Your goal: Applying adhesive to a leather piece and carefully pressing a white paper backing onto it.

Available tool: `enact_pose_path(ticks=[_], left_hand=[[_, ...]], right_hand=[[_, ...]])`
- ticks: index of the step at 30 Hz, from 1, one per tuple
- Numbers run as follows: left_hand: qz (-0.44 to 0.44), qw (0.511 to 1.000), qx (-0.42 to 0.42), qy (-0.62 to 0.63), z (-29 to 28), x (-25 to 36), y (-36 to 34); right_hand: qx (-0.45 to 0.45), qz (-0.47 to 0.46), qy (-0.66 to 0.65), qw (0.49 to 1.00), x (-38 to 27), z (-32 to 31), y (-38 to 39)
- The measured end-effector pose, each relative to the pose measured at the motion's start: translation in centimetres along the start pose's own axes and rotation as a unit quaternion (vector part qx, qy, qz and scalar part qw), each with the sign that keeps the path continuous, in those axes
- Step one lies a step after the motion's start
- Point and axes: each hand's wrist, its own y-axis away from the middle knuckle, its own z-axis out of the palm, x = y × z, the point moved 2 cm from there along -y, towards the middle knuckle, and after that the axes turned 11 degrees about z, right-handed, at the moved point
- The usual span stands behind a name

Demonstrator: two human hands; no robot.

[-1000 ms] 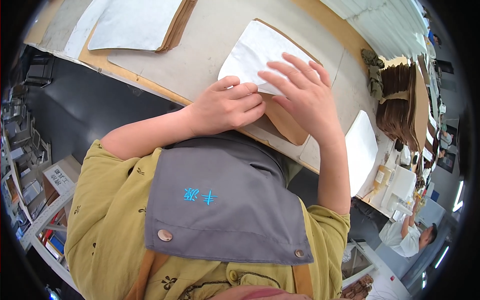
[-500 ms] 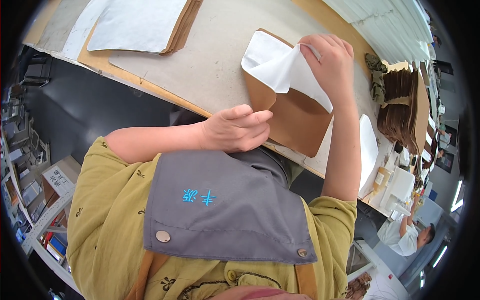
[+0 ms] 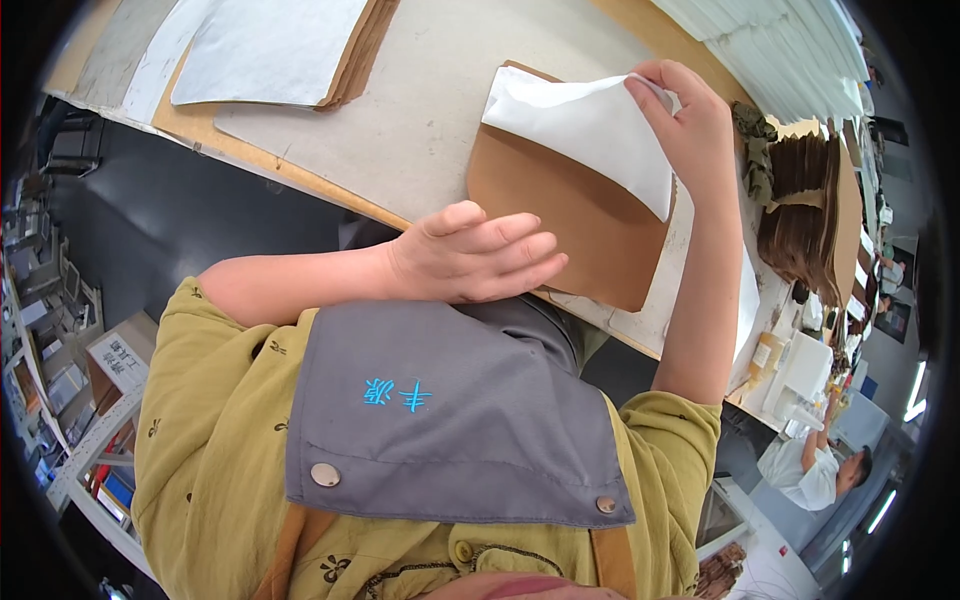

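A brown sheet with rounded corners [image 3: 570, 210] lies on the table close to its front edge. Over its far part a white sheet [image 3: 590, 125] is lifted and curved. My right hand [image 3: 690, 115] pinches this white sheet at its far right corner, between thumb and fingers. My left hand [image 3: 480, 250] is held by the table's front edge, left of the brown sheet's near side. Its fingers are stretched and apart, with nothing in them. Whether the white sheet is joined to the brown one at the far left I cannot tell.
A stack of brown sheets topped with white [image 3: 270, 50] lies at the far left of the table. Bundled brown pieces [image 3: 800, 215] stand at the right, near a bottle [image 3: 766, 355]. White sheets [image 3: 770, 50] are piled at the far right. Another person [image 3: 815, 465] is farther off.
My right hand has moved right, drawing the white sheet's corner with it; the sheet is less folded and shows more brown underneath. My left hand's fingers have spread out.
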Motion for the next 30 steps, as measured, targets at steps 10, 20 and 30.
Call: enact_pose_path(ticks=[10,20,30], left_hand=[[-0.029,0.957,-0.056,0.282,-1.2,-3.0,-3.2],[0.042,0.98,0.047,0.188,2.0,-2.7,-10.0],[-0.231,0.886,-0.263,0.304,4.3,-8.0,-12.7]], right_hand=[[-0.056,-0.035,-0.112,0.992,-1.0,-1.5,2.0],[-0.113,-0.071,-0.16,0.978,0.3,-2.7,3.4],[0.068,-0.125,-0.062,0.988,1.8,-4.9,8.4]])
